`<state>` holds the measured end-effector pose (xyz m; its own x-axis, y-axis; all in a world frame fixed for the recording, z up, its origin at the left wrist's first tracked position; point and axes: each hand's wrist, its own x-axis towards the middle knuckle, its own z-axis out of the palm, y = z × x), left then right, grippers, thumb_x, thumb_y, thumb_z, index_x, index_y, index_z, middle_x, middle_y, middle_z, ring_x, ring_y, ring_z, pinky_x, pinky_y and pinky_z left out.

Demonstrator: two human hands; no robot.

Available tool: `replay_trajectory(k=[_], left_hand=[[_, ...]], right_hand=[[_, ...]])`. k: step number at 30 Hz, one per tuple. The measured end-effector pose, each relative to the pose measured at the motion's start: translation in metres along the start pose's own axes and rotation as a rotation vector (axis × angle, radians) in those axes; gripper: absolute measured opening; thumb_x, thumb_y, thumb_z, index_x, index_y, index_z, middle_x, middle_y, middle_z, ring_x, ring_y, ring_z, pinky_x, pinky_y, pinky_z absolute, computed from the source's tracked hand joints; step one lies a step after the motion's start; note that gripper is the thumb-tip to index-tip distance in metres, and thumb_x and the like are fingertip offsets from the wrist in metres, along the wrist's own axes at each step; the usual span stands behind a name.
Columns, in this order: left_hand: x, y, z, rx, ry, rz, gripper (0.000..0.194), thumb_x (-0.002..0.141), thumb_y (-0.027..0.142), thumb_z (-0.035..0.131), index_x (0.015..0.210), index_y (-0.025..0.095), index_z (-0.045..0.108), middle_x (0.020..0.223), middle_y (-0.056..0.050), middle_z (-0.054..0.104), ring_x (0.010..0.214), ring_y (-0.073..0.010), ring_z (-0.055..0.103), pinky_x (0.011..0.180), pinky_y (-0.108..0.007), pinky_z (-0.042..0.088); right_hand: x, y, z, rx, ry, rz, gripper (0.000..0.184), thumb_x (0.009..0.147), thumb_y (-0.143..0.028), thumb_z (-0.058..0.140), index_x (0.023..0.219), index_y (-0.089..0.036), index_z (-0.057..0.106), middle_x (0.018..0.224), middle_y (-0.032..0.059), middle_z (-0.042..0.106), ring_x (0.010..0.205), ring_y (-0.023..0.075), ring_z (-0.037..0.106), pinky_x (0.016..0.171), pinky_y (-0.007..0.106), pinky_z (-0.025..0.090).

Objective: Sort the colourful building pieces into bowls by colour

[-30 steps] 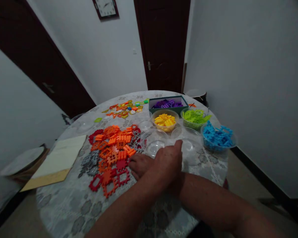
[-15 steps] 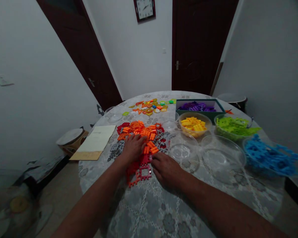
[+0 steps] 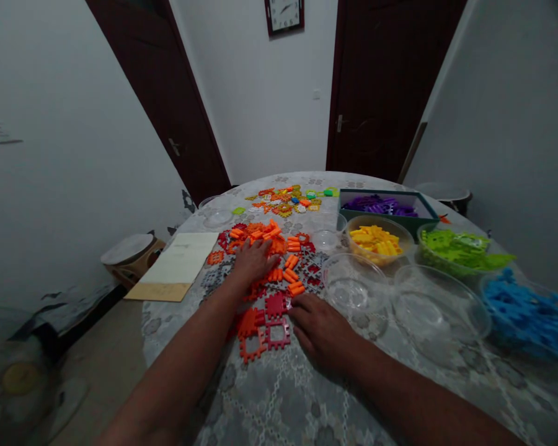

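On your left, a pale sheet [image 3: 179,257] lies at the edge of the table [image 3: 279,409], with a see-through tub [image 3: 217,218] farther back. Your left hand [image 3: 253,263] is palm down, fingers spread over the heaped orange pieces [image 3: 260,230]; you can't tell from here whether it grips any. Grey pieces [image 3: 214,277] lie beside it, and mixed coloured pieces [image 3: 286,201] are scattered behind the heap. Nearer you, red pieces [image 3: 276,305] lie flat at the tips of your right hand [image 3: 320,325], which rests loosely curled; its grip can't be told either.

Right of the heap stand a small see-through tub [image 3: 328,240] and, closer, a see-through bowl [image 3: 351,294]. Behind that bowl, the yellow pieces [image 3: 374,240] fill a round bowl [image 3: 387,261], and the purple pieces [image 3: 381,204] lie in a dark green box [image 3: 418,224] at the back. Next comes a wider see-through bowl [image 3: 421,310]. Lime-green pieces [image 3: 462,244] overhang the rim of their tub [image 3: 434,260], and blue pieces [image 3: 534,316] rise above the rim of the rightmost bowl [image 3: 506,344].
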<state>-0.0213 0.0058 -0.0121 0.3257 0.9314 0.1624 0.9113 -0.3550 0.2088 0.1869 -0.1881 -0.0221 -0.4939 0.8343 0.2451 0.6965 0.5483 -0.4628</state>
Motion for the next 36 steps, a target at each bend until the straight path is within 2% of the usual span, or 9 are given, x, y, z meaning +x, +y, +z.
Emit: replay_trajectory(k=[4,8,14,19,24,27,30,33,36], left_hand=[[-0.001,0.019,0.004,0.002,-0.05,0.103,0.066,0.097,0.068,0.056,0.151,0.03,0.059,0.156,-0.017,0.057,0.149,-0.0455,0.038,0.12,-0.064,0.025],[-0.017,0.027,0.0,0.055,-0.072,0.204,0.061,0.102,0.063,0.05,0.152,0.03,0.06,0.154,-0.016,0.057,0.141,-0.0395,0.049,0.119,-0.056,0.032],[-0.048,0.013,-0.01,0.193,-0.027,0.161,0.054,0.105,0.058,0.046,0.148,0.029,0.061,0.15,-0.013,0.061,0.135,-0.0348,0.055,0.115,-0.052,0.039],[-0.053,0.008,-0.012,0.233,0.033,0.106,0.048,0.106,0.052,0.049,0.138,0.022,0.068,0.143,-0.016,0.064,0.13,-0.0341,0.058,0.113,-0.049,0.041],[-0.049,0.026,-0.016,0.199,0.047,0.087,0.045,0.106,0.046,0.05,0.138,0.018,0.067,0.143,-0.018,0.064,0.129,-0.0328,0.06,0.112,-0.046,0.043],[-0.049,0.04,-0.021,0.137,0.053,0.12,0.046,0.108,0.043,0.049,0.142,0.015,0.063,0.149,-0.018,0.061,0.133,-0.0306,0.059,0.115,-0.042,0.042],[-0.049,0.049,-0.025,0.099,0.044,0.165,0.042,0.106,0.039,0.053,0.137,0.014,0.065,0.144,-0.018,0.065,0.131,-0.0307,0.062,0.113,-0.042,0.045],[-0.048,0.06,-0.031,0.028,0.106,0.242,0.034,0.103,0.034,0.053,0.128,0.014,0.068,0.132,-0.018,0.071,0.121,-0.0311,0.068,0.107,-0.045,0.051],[-0.05,0.087,-0.044,-0.116,0.302,0.393,0.033,0.104,0.036,0.05,0.126,0.017,0.066,0.128,-0.016,0.073,0.119,-0.031,0.069,0.106,-0.047,0.054]], right_hand=[[0.0,-0.001,0.0,0.009,0.003,0.0,0.031,0.099,-0.018,0.057,0.127,-0.019,0.068,0.133,0.0134,0.064,0.123,0.0262,0.058,0.11,0.042,0.049],[-0.001,0.001,0.002,0.009,0.011,0.0,0.031,0.099,-0.018,0.057,0.127,-0.02,0.069,0.134,0.0131,0.063,0.124,0.0261,0.058,0.112,0.043,0.048],[-0.001,0.001,0.002,0.005,0.013,-0.008,0.032,0.1,-0.019,0.057,0.13,-0.019,0.068,0.133,0.0131,0.063,0.125,0.0257,0.057,0.112,0.042,0.048],[0.001,-0.001,0.003,-0.005,0.041,0.029,0.027,0.099,-0.02,0.058,0.123,-0.019,0.071,0.13,0.0126,0.065,0.123,0.0259,0.058,0.112,0.043,0.048],[0.002,0.003,0.008,-0.044,0.091,0.086,0.031,0.097,-0.017,0.057,0.127,-0.019,0.068,0.137,0.0147,0.063,0.128,0.0278,0.056,0.115,0.047,0.046],[0.001,0.007,0.014,-0.073,0.104,0.098,0.037,0.096,-0.017,0.058,0.133,-0.016,0.065,0.15,0.0177,0.055,0.138,0.0299,0.051,0.121,0.049,0.041],[-0.001,0.009,0.017,-0.098,0.12,0.096,0.037,0.097,-0.021,0.06,0.133,-0.015,0.064,0.155,0.0191,0.05,0.143,0.0314,0.047,0.123,0.05,0.039],[-0.001,0.009,0.016,-0.107,0.152,0.061,0.033,0.097,-0.028,0.063,0.127,-0.015,0.066,0.147,0.0182,0.057,0.138,0.0309,0.052,0.119,0.048,0.043],[0.007,0.01,0.013,-0.127,0.157,-0.018,0.031,0.095,-0.031,0.066,0.121,-0.015,0.068,0.134,0.0164,0.066,0.127,0.0299,0.059,0.112,0.045,0.049]])
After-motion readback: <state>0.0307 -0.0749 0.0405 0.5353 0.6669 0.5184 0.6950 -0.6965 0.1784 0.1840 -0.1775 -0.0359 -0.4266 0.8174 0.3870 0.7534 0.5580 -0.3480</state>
